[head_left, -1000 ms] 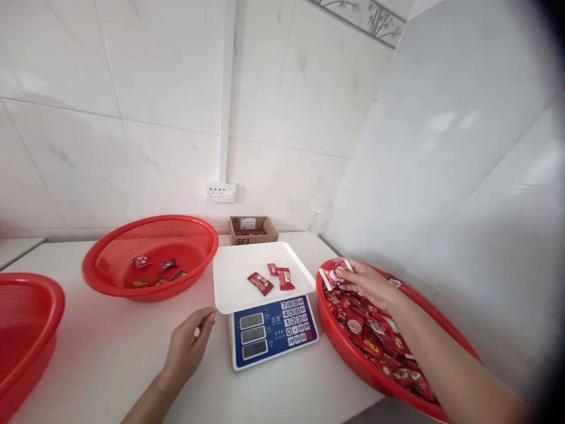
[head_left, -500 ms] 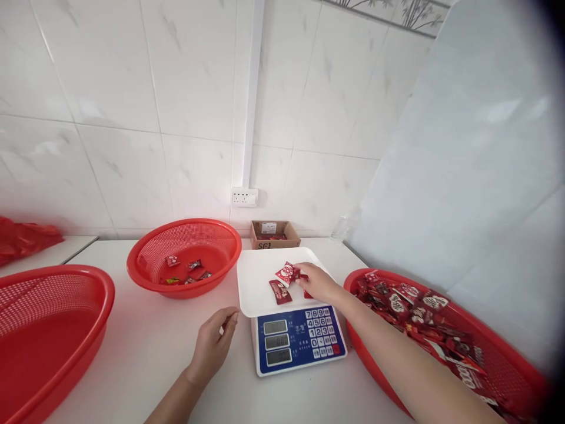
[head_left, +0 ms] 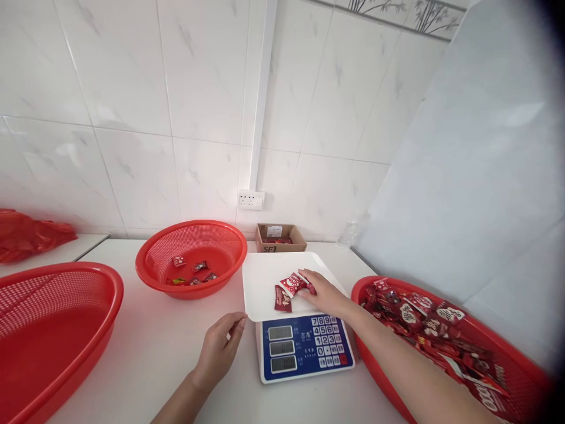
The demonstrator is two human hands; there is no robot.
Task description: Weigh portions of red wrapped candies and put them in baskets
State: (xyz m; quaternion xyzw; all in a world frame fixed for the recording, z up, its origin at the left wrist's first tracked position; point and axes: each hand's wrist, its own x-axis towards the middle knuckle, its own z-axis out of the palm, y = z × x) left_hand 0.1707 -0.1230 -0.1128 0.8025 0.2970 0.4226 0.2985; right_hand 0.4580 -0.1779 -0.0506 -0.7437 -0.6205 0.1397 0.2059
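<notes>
My right hand (head_left: 323, 292) is over the white scale tray (head_left: 265, 274), its fingers closed around small red wrapped snack packets. A red-and-white packet (head_left: 291, 284) sticks out to the left of my fingertips, and part of another shows under them. Just in front lies a darker red packet (head_left: 283, 299), flat on the tray. My left hand (head_left: 219, 347) is closed in a loose pinch at the tray's front left corner, with nothing visible in it. Below the tray is the blue panel of the digital scale (head_left: 308, 347), with keys and three small displays.
At right stands a red basket (head_left: 371, 285) heaped with similar packets. A red colander basket (head_left: 148, 253) at back left holds several packets; another red basket (head_left: 115, 294) is at far left. Behind the tray sit a cardboard box (head_left: 286, 248) and clear plastic (head_left: 348, 232) by the wall.
The whole view has shifted slightly, moving everything a little rightward. My right hand has closed in on the packets on the tray; my left hand stays by the tray corner.
</notes>
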